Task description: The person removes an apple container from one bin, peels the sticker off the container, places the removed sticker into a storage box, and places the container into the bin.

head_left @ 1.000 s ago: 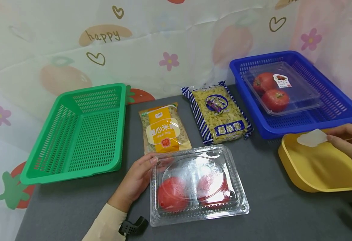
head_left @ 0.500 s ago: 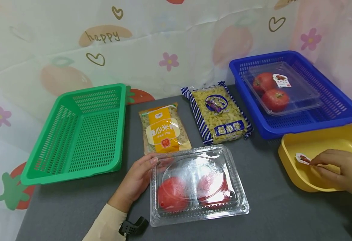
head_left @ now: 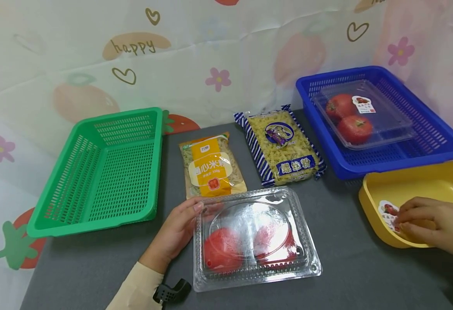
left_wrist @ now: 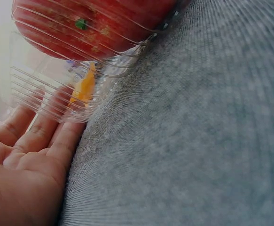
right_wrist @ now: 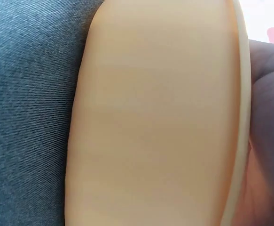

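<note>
In the head view my left hand (head_left: 176,228) rests against the left end of a clear plastic clamshell box (head_left: 257,277), its fingers extended along the corner. Two red tomatoes (head_left: 222,252) show through the glossy lid. The left wrist view has the fingers (left_wrist: 38,127) fairly straight against the ribbed box wall (left_wrist: 38,89). Over at the right, my right hand (head_left: 435,221) reaches into a yellow tray (head_left: 373,219) and pinches the edge of a white sticker (head_left: 387,211) with a red picture. In the right wrist view the tray's outer wall (right_wrist: 155,117) hides the fingertips.
A green basket (head_left: 154,172) stands at the left. Behind the box lie an orange-labelled food packet (head_left: 210,168) and a blue-striped pasta bag (head_left: 284,146). A blue basket (head_left: 327,146) at back right holds another clear box (head_left: 393,116) with two tomatoes and a label.
My right hand has lowered the sticker into the yellow tray and turned it from its blank side to its printed side. The left hand and the clamshell box have stayed put.
</note>
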`<action>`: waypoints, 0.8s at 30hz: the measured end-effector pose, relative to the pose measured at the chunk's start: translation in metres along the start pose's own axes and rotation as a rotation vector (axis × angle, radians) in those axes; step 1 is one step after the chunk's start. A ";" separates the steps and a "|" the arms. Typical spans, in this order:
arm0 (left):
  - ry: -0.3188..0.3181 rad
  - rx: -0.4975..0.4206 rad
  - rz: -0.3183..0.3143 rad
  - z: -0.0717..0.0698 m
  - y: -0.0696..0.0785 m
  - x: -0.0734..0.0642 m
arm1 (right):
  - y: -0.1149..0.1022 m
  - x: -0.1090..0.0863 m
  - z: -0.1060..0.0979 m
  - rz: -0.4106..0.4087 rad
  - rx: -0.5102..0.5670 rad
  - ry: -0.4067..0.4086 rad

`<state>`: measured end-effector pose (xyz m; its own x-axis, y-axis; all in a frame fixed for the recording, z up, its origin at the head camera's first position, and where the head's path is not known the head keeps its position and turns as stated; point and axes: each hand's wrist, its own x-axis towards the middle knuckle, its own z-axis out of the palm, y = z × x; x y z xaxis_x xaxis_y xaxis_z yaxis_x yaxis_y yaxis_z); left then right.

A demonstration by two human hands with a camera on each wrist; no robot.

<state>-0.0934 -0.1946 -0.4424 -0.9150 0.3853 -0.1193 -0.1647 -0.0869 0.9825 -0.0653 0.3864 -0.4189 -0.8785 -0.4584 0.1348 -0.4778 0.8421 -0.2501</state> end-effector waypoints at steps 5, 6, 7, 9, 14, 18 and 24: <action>-0.010 -0.008 0.009 -0.001 -0.001 0.000 | -0.001 0.005 -0.003 0.030 0.024 -0.036; -0.011 -0.006 0.012 -0.001 -0.001 0.000 | -0.002 0.006 -0.004 0.038 0.030 -0.036; -0.011 -0.007 0.013 -0.001 -0.001 0.000 | -0.003 0.007 -0.006 0.046 0.032 -0.034; -0.013 -0.006 0.018 -0.001 -0.001 0.000 | -0.006 0.010 -0.008 0.045 0.031 0.006; -0.021 -0.015 0.026 -0.001 -0.001 0.000 | -0.020 0.023 -0.017 -0.003 0.040 0.137; -0.019 -0.023 0.030 -0.001 -0.001 -0.001 | -0.031 0.033 -0.023 -0.021 0.077 0.224; -0.011 -0.017 0.034 0.000 -0.001 0.000 | -0.052 0.048 -0.029 -0.007 0.230 0.253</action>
<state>-0.0929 -0.1948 -0.4437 -0.9163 0.3916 -0.0843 -0.1398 -0.1154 0.9834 -0.0824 0.3290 -0.3716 -0.8614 -0.3547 0.3635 -0.4963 0.7398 -0.4543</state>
